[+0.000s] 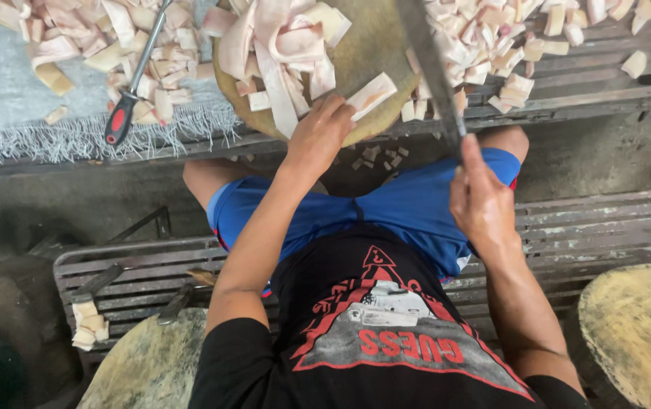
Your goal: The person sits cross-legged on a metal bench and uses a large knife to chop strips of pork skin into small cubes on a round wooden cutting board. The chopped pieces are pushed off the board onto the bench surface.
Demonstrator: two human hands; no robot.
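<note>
Cleaver (431,72) tip beyond top edge
</note>
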